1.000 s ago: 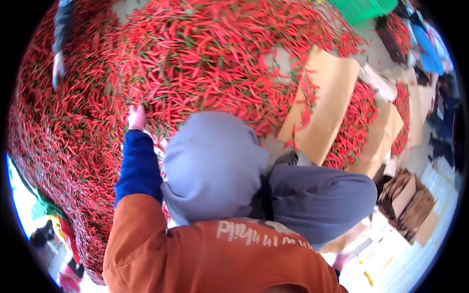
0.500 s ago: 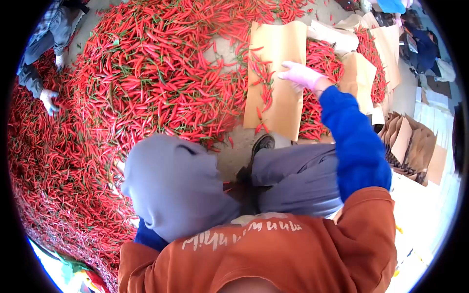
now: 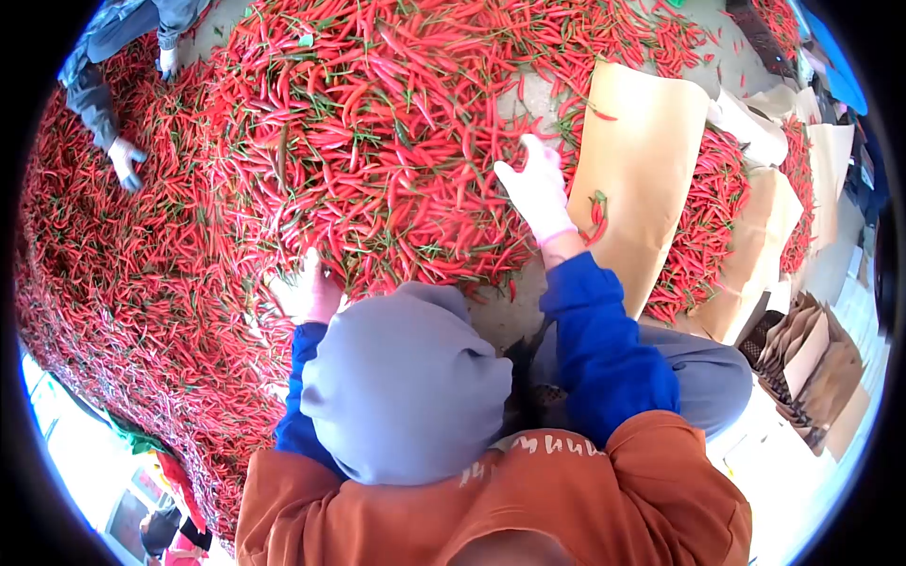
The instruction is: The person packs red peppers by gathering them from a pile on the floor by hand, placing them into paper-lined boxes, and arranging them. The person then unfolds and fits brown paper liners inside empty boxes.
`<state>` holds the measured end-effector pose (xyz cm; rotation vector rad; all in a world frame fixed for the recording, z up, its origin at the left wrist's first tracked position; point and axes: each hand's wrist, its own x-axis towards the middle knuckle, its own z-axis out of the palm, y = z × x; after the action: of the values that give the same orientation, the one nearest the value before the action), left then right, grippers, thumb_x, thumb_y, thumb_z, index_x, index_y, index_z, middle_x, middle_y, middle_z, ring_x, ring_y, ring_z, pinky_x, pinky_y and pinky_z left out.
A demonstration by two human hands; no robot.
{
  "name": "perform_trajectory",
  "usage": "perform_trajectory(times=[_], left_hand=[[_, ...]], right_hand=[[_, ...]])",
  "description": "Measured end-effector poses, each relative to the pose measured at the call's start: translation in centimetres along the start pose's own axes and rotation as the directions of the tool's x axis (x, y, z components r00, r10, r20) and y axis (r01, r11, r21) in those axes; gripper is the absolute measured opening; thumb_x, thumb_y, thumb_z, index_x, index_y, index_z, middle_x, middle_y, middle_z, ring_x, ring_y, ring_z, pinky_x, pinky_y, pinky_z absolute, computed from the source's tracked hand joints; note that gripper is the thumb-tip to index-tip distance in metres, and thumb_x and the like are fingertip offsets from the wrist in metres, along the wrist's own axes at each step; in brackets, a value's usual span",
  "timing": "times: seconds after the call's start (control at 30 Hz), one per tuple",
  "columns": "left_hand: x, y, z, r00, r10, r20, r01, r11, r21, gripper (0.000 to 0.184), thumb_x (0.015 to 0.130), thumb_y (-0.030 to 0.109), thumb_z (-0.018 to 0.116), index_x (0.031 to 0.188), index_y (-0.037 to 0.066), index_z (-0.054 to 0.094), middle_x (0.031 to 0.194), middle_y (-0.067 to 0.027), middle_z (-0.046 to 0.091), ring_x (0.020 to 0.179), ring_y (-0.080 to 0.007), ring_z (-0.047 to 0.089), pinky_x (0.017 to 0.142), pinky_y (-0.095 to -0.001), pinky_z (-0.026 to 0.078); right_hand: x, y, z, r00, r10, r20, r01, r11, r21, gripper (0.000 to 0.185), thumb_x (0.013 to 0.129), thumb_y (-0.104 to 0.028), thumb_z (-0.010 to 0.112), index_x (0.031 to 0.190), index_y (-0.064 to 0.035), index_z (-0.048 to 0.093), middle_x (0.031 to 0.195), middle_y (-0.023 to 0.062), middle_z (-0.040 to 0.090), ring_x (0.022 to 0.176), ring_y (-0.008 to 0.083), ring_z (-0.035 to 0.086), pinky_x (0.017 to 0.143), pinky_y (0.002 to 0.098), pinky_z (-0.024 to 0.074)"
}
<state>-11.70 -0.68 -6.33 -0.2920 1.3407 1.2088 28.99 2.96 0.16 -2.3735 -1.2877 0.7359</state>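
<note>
Floor shows beside the chilli heap. At its near edge is the left hand, grip unclear; at its side, the right hand, spread, seemingly empty. Gathering seems underway, calling next for a grasp.

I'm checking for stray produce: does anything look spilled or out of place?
A few loose peppers lie on the brown paper near the right hand, separate from the big heap; more dot the floor beyond. They look spilled.
</note>
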Motion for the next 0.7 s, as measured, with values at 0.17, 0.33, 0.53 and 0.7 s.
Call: perform_trajectory(times=[0.17,0.33,0.53,0.7], left_hand=[[2.1,1.4,0.6,0.825,-0.393,0.406,0.559,0.465,-0.687,0.082,0.074,0.057,0.064,0.136,0.009,0.038,0.136,-0.0058,0.043,0.123,-0.0261,0.040,0.104,-0.0428,0.032],[1.8,0.4,4.4,0.880,-0.180,0.439,-0.023,0.909,0.417,0.061,0.084,0.045,0.063,0.129,0.007,0.046,0.124,-0.0095,0.053,0.114,-0.0247,0.050,0.097,-0.0408,0.040],[6.3,-2.1,5.3,0.812,-0.383,0.441,0.089,0.826,0.556,0.054,0.087,0.047,0.058,0.123,0.008,0.050,0.118,-0.0062,0.056,0.110,-0.0204,0.051,0.097,-0.0339,0.040],[3.6,-4.6,9.4,0.794,-0.377,0.476,-0.040,0.750,0.661,0.053,0.089,0.043,0.056,0.127,0.006,0.049,0.123,-0.0065,0.054,0.114,-0.0174,0.050,0.099,-0.0316,0.038]], right_hand=[[-4.1,-0.3,0.6,0.889,0.412,0.199,-0.427,0.904,0.037,0.105,0.072,-0.060,0.065,0.142,0.0015,0.015,0.139,0.0320,0.026,0.121,0.0453,0.040,0.100,0.0460,0.0356],[-2.6,-0.5,2.4,0.901,0.405,0.152,-0.397,0.914,-0.079,0.103,0.075,-0.065,0.057,0.144,-0.0020,0.012,0.145,0.0327,0.013,0.128,0.0491,0.029,0.104,0.0494,0.0299],[-0.2,-1.8,5.7,0.827,0.501,0.256,-0.544,0.827,0.139,0.108,0.072,-0.070,0.056,0.146,-0.0067,0.008,0.144,0.0360,0.006,0.133,0.0475,0.021,0.108,0.0453,0.0256],[-0.4,0.7,7.6,0.836,0.364,0.410,-0.544,0.648,0.534,0.103,0.074,-0.058,0.066,0.146,-0.0072,0.011,0.148,0.0262,0.013,0.135,0.0363,0.023,0.107,0.0405,0.0268]])
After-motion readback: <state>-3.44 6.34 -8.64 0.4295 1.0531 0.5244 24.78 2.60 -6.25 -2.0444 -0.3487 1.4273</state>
